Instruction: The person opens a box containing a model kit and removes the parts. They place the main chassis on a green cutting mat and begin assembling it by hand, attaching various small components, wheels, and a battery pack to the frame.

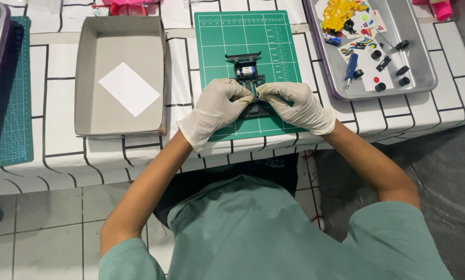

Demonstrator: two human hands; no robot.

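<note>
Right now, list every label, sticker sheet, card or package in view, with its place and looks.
Sticker sheets: in the metal tray at right, white with bright multicoloured shapes.
White card: flat in the grey box at left, rectangular, blank.
Small label: on the black toy car frame above both gloved hands, white and blue.

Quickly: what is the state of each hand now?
Left hand: closed, pinching the black toy car chassis on the green cutting mat.
Right hand: closed, pinching the same chassis.
</note>
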